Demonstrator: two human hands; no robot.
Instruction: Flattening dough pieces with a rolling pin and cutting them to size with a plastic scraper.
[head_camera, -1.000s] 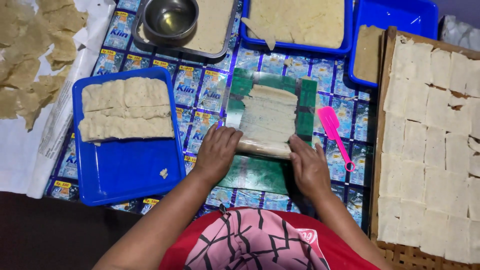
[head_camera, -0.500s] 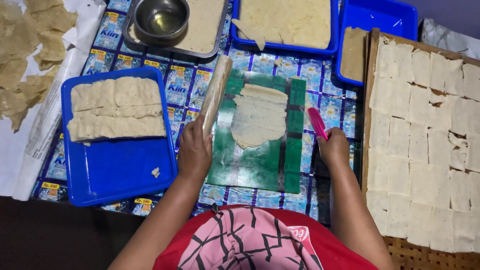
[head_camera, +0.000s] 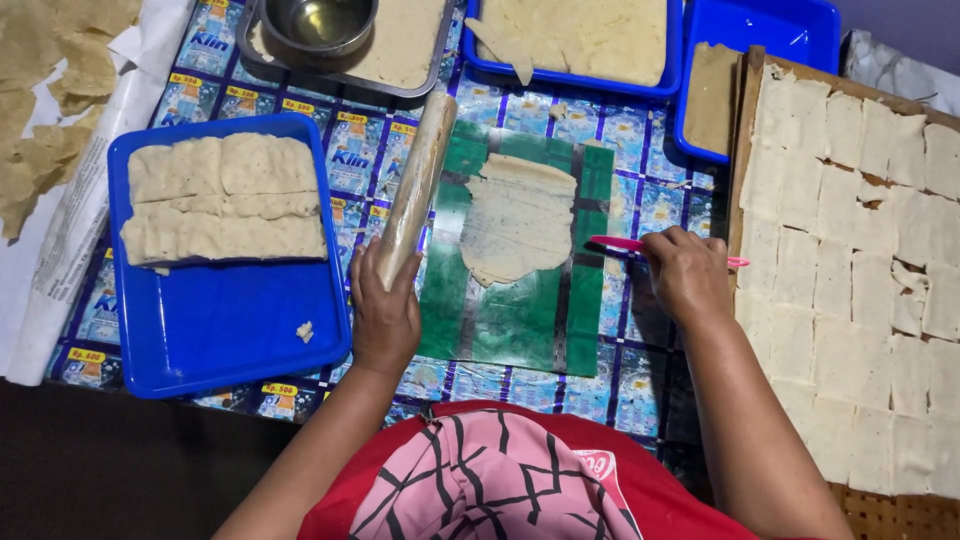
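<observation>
With the thin dough sheet (head_camera: 515, 225) lying flat on the green mat (head_camera: 500, 320), our left hand (head_camera: 385, 315) grips the rolling pin (head_camera: 415, 185) at the mat's left edge, our right hand (head_camera: 685, 275) pinches the pink cutter (head_camera: 615, 243) at its right edge, and a dragging blade could tear that sheet.

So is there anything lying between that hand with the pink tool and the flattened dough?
Nothing visible. The right hand holds the pink tool, whose tip already reaches the edge of the flattened dough on the green mat. The rolling pin, in the left hand, lies on the dough's far side.
</observation>
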